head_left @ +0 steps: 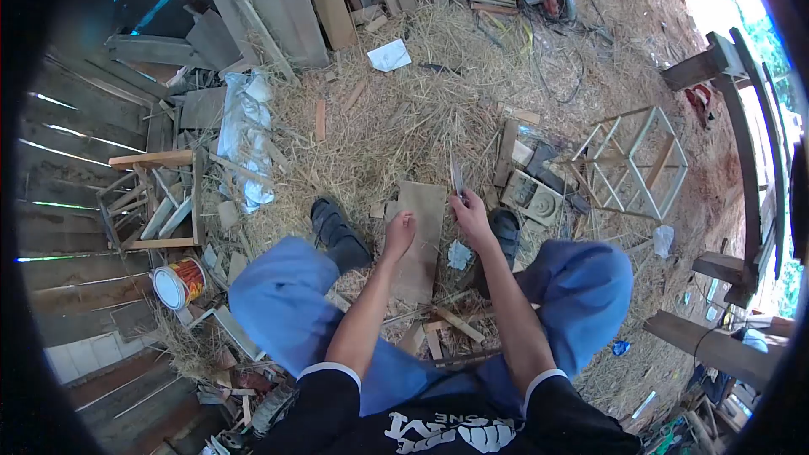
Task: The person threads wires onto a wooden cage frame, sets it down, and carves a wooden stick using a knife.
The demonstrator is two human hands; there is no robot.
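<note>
My right hand (472, 217) is closed around the handle of a knife (457, 175), whose long greyish blade points away from me. My left hand (399, 238) is closed, its fingers curled above the left edge of a wooden board (419, 270). Whatever sits in those fingers, if anything, is too small to make out. Between my sandalled feet the board lies lengthwise, with straw around its far end. A crumpled pale scrap (459, 254) lies right of the board, below my right hand.
Straw and wood offcuts cover the ground. A slatted wooden frame (632, 164) stands at right, near a square block with a round recess (533, 197). At left are a wooden stool (156, 202) and a paint bucket (179, 283). Planks (270, 0) lean at the back.
</note>
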